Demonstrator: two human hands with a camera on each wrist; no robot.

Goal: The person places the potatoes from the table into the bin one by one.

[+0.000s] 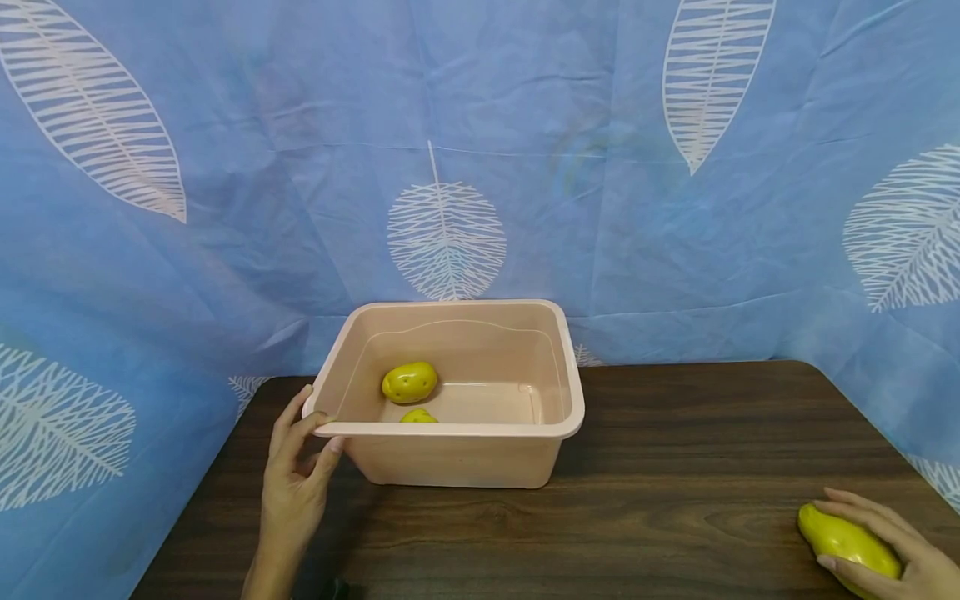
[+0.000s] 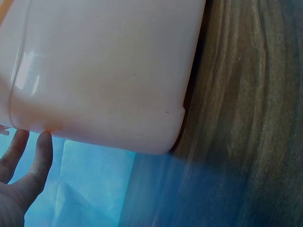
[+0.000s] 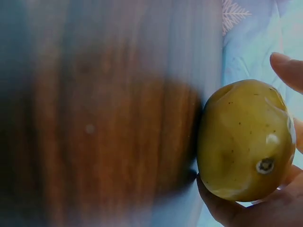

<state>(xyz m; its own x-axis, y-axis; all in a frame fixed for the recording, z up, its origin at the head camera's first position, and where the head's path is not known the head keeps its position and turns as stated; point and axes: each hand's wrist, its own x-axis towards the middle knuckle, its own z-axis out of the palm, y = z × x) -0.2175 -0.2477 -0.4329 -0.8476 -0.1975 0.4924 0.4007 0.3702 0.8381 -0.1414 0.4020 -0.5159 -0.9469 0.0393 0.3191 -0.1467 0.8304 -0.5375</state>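
Note:
At the left front corner of a pale pink plastic tub (image 1: 457,458), my left hand (image 1: 294,492) grips the rim, fingers over it and thumb at the front. In the left wrist view, fingers (image 2: 43,151) meet the tub's edge. Far to the right, my right hand (image 1: 900,546) holds a smooth yellow mango-shaped fruit (image 1: 851,537) low over the table, fingers on one side and thumb on the other. Dark specks and a round stem scar mark this fruit (image 3: 246,137) in the right wrist view. Inside the tub lie two yellow, dimpled, potato-like pieces, one whole (image 1: 409,382), one partly hidden (image 1: 418,416).
The tub stands on a dark wood-grain table (image 1: 675,467), near its back edge. Behind and beside the table hangs a blue cloth (image 1: 525,208) with white leaf prints. A small dark object (image 1: 335,589) shows at the bottom edge, right of the left forearm.

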